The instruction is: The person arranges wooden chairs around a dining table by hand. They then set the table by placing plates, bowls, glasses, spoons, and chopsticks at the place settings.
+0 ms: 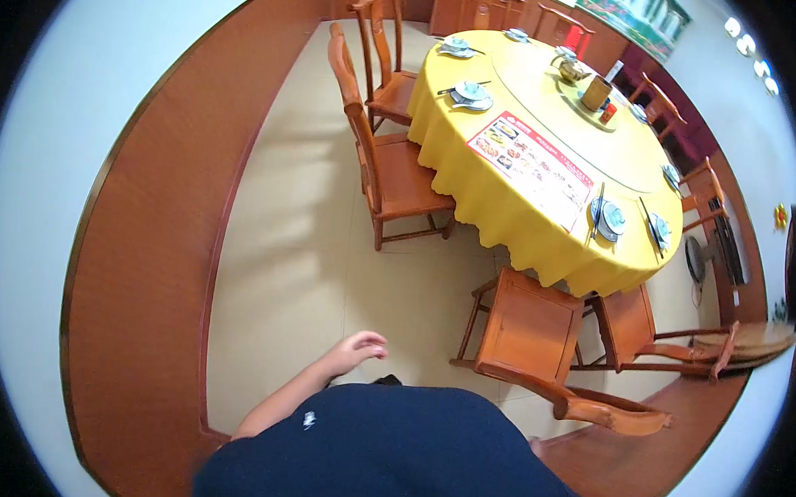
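Chair [535, 328] just beside the near edge of the worktop [472, 191], seat fully exposed, not yet touched. Left hand [357, 350] short of the worktop, fingers loosely curled and apart, holding nothing; right hand [537, 447] barely in sight, grip impossible to tell. Already laid on the worktop: place settings [471, 95] and a printed sheet [537, 170]. Seemingly no handling under way.
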